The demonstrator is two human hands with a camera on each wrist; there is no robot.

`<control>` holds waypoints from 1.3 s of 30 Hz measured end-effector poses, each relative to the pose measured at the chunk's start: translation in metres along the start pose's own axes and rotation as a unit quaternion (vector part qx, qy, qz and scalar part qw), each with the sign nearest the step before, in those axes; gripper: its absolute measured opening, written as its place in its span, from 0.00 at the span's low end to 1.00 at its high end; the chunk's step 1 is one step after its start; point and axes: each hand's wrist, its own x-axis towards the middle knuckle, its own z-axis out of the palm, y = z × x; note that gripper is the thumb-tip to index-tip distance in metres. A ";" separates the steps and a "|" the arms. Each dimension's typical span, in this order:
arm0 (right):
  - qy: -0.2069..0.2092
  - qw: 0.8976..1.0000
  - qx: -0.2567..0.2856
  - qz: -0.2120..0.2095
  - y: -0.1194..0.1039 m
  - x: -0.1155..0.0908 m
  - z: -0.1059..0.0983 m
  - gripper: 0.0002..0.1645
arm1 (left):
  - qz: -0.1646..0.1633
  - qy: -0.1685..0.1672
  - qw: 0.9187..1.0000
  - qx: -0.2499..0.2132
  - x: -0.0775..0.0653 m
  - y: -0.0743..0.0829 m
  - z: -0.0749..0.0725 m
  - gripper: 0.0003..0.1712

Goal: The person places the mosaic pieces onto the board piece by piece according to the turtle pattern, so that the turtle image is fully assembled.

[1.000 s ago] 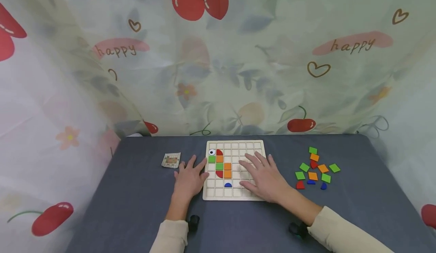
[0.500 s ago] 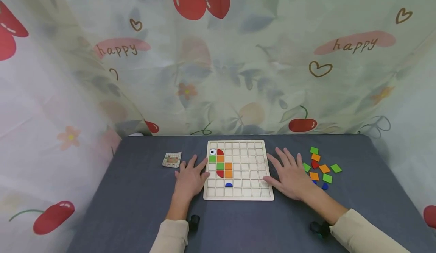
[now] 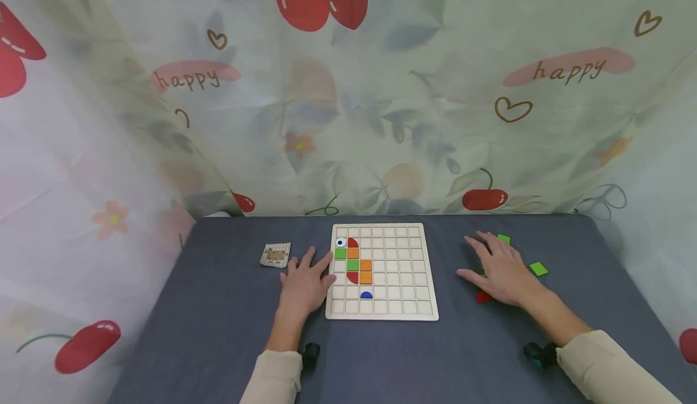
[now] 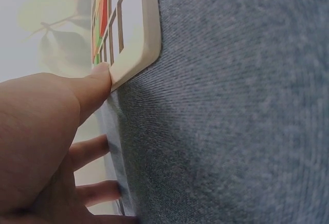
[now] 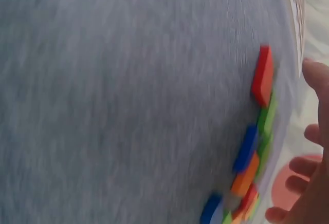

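A pale wooden grid board (image 3: 403,283) lies mid-table, with green, orange and red tiles, an eye tile (image 3: 340,242) and a blue half-round tile (image 3: 366,295) in its cells. At the board's left edge rests my left hand (image 3: 304,286), fingers spread; in the left wrist view its thumb (image 4: 97,82) touches the rim. My right hand (image 3: 503,274) is over the loose tiles at the right, fingers spread and holding nothing, hiding most of them in the head view. Below it, the right wrist view shows a red tile (image 5: 263,77), a blue tile (image 5: 247,149) and an orange tile (image 5: 245,175).
A small picture card (image 3: 275,255) lies left of the board. Green tiles (image 3: 538,269) show beyond my right hand. A dark grey cloth (image 3: 218,331) covers the table, and a patterned curtain (image 3: 359,120) hangs behind it.
My right hand has moved right, from over the board to above the loose tiles. The left hand has stayed at the board's left edge, and the board's tiles are unchanged.
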 end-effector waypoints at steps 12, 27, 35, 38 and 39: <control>-0.003 1.000 0.018 0.012 0.030 -0.008 -0.017 0.28 | -0.004 -0.004 1.000 -0.001 -0.001 0.001 0.002 0.33; 0.026 0.999 0.021 -0.001 0.034 -0.011 -0.012 0.11 | -0.003 0.008 1.000 -0.005 0.001 0.000 0.001 0.33; 0.072 0.996 0.047 -0.034 0.025 -0.004 -0.013 0.13 | -0.005 0.005 1.000 -0.009 0.001 0.000 0.001 0.33; 0.048 0.997 0.064 -0.021 0.015 0.002 -0.015 0.12 | -0.007 0.005 1.000 -0.007 0.001 -0.001 0.002 0.33; 0.036 0.997 0.073 -0.012 0.011 0.003 -0.016 0.11 | -0.008 0.004 1.000 -0.006 0.001 0.000 0.002 0.33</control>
